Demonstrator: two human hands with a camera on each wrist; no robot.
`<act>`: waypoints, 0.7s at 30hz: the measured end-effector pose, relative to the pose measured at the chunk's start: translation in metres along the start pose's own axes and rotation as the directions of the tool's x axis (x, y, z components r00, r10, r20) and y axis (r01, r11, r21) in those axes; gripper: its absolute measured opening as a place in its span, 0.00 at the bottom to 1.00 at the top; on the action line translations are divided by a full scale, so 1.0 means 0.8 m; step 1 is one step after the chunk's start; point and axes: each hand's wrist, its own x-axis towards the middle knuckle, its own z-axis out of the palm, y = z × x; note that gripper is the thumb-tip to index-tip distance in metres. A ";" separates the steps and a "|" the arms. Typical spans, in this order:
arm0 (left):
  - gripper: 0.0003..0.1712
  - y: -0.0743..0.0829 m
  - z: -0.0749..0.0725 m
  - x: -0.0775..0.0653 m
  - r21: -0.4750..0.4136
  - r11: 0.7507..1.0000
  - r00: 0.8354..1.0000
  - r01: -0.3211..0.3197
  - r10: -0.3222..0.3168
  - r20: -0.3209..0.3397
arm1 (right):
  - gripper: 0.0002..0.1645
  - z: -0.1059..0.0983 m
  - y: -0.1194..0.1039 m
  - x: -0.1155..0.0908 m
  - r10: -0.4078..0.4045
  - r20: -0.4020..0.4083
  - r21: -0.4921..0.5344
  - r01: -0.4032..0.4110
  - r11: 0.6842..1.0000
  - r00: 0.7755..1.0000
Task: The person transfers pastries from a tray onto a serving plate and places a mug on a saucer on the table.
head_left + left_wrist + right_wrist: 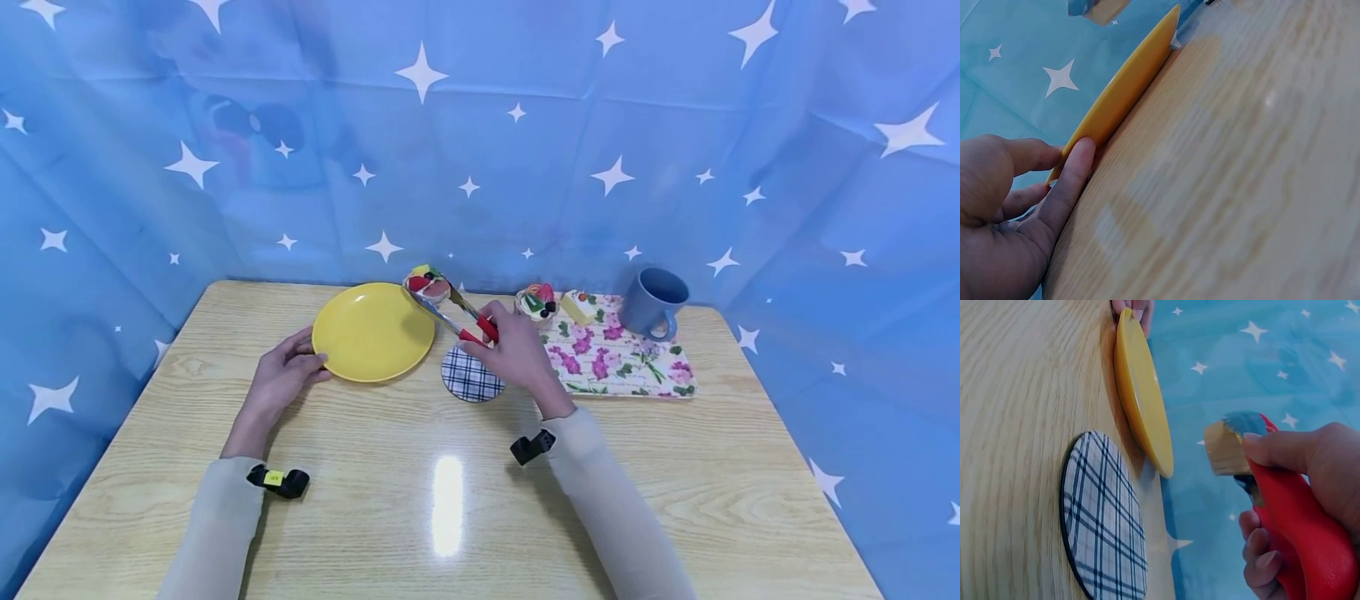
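My left hand pinches the left rim of a round yellow plate; the left wrist view shows fingers on the rim. With my right hand I grip red-handled tongs. Between the tong tips is a small fruit tart, with red, yellow and green pieces on top. It hangs above the table by the plate's upper right rim, and its pale crust shows in the right wrist view. Below the tongs lies a round plaid coaster.
On the right is a flower-patterned tray. It carries a blue-grey mug, a small cake piece and, by its left edge, another fruit tart. A blue star-patterned curtain hangs behind the wooden table.
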 end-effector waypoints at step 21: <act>0.41 -0.001 -0.002 0.000 -0.017 1.000 1.000 0.000 0.000 0.015 | 0.27 0.022 -0.015 0.024 0.006 0.040 -0.003 -0.006 1.000 0.999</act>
